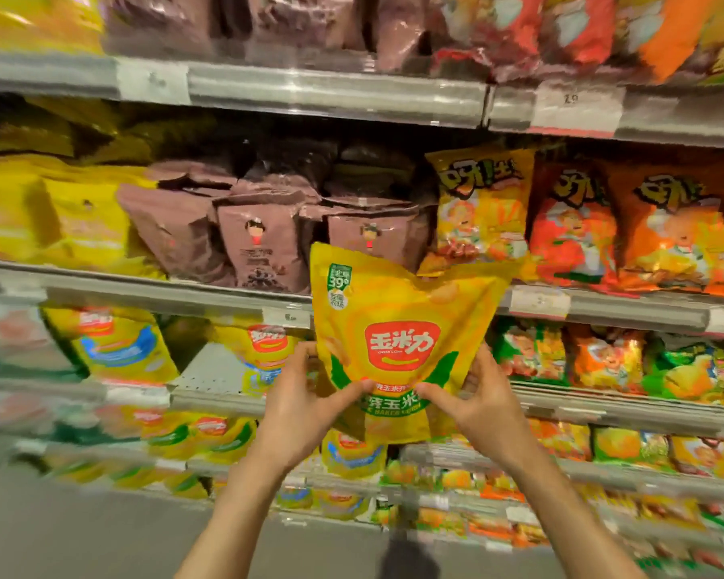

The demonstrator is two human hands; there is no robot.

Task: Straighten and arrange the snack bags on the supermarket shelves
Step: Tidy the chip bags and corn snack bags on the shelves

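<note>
Held bag: one yellow snack bag (pixel 402 328), upright, frame centre, before the shelves (pixel 293 94).
Left hand (pixel 306 407): grips its 7 o'clock edge.
Right hand (pixel 481 403): grips its 5 o'clock edge.
Brown bags (pixel 260 240): at least three, 11 o'clock.

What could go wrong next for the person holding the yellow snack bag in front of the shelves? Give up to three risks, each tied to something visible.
1. The left hand and right hand pinch only the lower part of the yellow bag; its top may flop or the grip may slip.
2. The brown bags right behind lean unevenly; a nudge might topple them.
3. Matching yellow bags sit lower left; shelving it among the brown ones would misplace it.
</note>
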